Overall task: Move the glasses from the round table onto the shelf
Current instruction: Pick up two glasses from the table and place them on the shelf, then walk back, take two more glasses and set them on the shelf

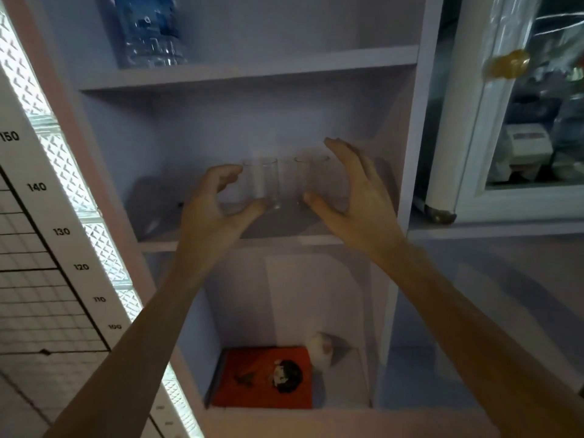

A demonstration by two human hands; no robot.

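Two glasses stand upright on the pale shelf.

Both arms outstretched; left hand and right hand spread, fingers curled

2 clear, empty glasses stand upright side by side on the middle shelf, slightly apart: the left glass and the right glass, both blurred and faint against the pale back wall.
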